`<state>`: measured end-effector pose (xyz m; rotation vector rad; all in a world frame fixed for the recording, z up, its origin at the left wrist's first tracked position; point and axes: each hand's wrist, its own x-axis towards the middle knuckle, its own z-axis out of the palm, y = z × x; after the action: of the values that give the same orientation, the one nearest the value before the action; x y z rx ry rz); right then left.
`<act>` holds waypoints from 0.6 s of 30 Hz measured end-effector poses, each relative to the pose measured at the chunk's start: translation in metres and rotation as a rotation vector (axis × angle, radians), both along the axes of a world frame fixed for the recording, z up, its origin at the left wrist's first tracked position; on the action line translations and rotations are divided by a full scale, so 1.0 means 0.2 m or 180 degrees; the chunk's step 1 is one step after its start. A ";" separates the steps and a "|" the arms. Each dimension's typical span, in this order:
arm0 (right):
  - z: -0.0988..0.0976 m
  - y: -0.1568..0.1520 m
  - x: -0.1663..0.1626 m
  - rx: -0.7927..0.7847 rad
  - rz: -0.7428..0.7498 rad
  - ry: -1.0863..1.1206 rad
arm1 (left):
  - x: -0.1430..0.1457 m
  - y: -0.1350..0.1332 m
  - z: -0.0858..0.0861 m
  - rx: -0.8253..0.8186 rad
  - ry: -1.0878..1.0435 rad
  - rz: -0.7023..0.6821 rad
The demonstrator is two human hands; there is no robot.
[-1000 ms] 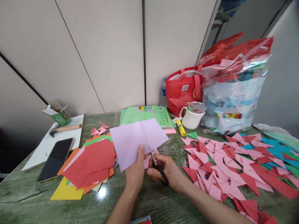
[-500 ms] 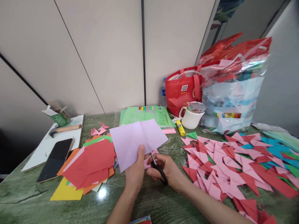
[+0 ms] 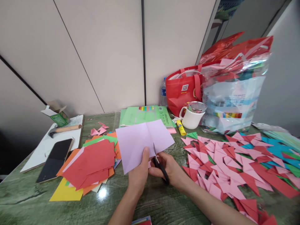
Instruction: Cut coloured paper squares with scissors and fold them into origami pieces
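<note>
A creased sheet of light purple paper (image 3: 133, 140) is pinched by my left hand (image 3: 139, 170), thumb on top near its lower edge. My right hand (image 3: 172, 170) grips black-handled scissors (image 3: 164, 172), fingers in the loops. The scissor blades lie at the paper's lower edge, pointing up along it near the centre fold. Whether both blades straddle the paper is hard to see. A bit of pink paper shows under my hands. To the left lies a stack of coloured paper (image 3: 93, 162), red on top.
Folded pink and red paper pieces (image 3: 222, 165) spread across the right. Behind stand a white mug (image 3: 191, 118), a glue stick (image 3: 180, 127), a red bag (image 3: 181, 93) and a clear plastic bag (image 3: 234, 97). A phone (image 3: 55, 161) and hammer (image 3: 64, 129) lie left.
Both hands, the purple paper and the scissors have shifted slightly to the right together. The hold on each is the same.
</note>
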<state>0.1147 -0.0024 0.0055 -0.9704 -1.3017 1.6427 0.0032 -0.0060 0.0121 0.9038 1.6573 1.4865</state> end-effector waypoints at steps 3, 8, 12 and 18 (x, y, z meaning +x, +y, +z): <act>-0.01 0.00 0.00 -0.0001 0.0016 0.0049 | 0.00 0.00 -0.01 0.0040 -0.0016 0.0032; -0.04 0.00 0.00 0.0068 0.0028 0.0099 | 0.00 0.00 -0.02 0.0049 -0.0024 0.0024; -0.04 0.00 0.00 0.0028 0.0032 0.0086 | 0.00 0.00 -0.01 0.0071 -0.0048 0.0057; -0.05 0.00 -0.01 -0.0020 -0.0007 0.0152 | 0.01 0.00 0.02 -0.0031 -0.0158 0.0058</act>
<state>0.1133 -0.0020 -0.0037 -0.9305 -1.2639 1.6594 0.0047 -0.0068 0.0156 0.8421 1.6397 1.5001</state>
